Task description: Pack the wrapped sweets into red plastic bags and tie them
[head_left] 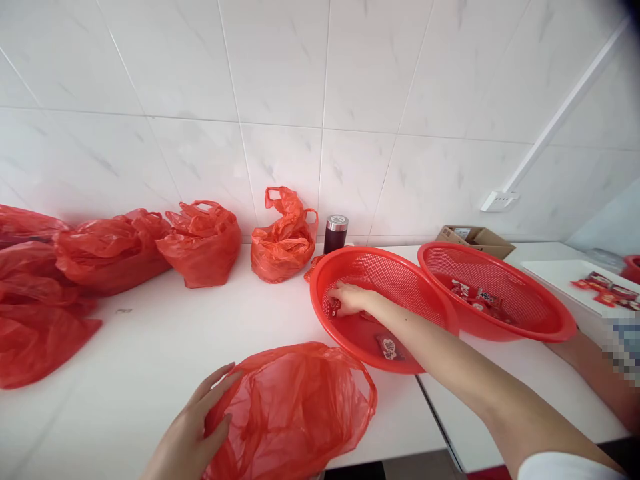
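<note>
My left hand (193,413) rests against the left rim of a red plastic bag (300,400), its fingers and thumb apart. The bag lies with its mouth spread wide on the near part of the table. My right hand (350,299) reaches into the nearer red colander (325,320), its fingers closed around a small red snack packet (335,307) at the left inner wall. Another snack packet (389,347) lies on the colander's floor, near its front. My forearm hides part of the colander's inside.
Several filled red bags (200,247) line the wall at left. A dark tumbler (335,233) stands behind the colander. To the right are a second colander (500,327) with packets, a cardboard box (477,241) and a white tray (545,270). Another person's arm (595,373) is at far right.
</note>
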Demonstrator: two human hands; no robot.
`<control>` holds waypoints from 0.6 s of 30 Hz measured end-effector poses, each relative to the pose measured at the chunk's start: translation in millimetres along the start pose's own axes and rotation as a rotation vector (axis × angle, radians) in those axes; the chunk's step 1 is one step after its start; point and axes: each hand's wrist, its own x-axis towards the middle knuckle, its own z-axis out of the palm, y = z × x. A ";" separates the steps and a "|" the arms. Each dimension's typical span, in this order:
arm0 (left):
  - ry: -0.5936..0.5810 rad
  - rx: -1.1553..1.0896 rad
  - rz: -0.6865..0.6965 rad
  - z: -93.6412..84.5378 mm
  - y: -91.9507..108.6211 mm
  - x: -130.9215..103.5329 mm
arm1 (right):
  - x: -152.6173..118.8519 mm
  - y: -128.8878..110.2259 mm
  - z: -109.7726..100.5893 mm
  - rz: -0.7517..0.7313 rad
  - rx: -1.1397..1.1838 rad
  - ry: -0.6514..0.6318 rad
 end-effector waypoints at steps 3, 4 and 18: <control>-0.019 -0.034 0.013 2.3 3.9 2.6 | 0.0 6.6 -11.7 0.024 0.040 0.041; -0.022 -0.045 0.015 2.8 6.0 3.8 | -3.1 7.7 -19.1 0.028 0.062 0.065; -0.102 -0.200 -0.041 12.0 31.9 12.4 | -103.4 -139.3 57.2 -0.275 0.559 0.118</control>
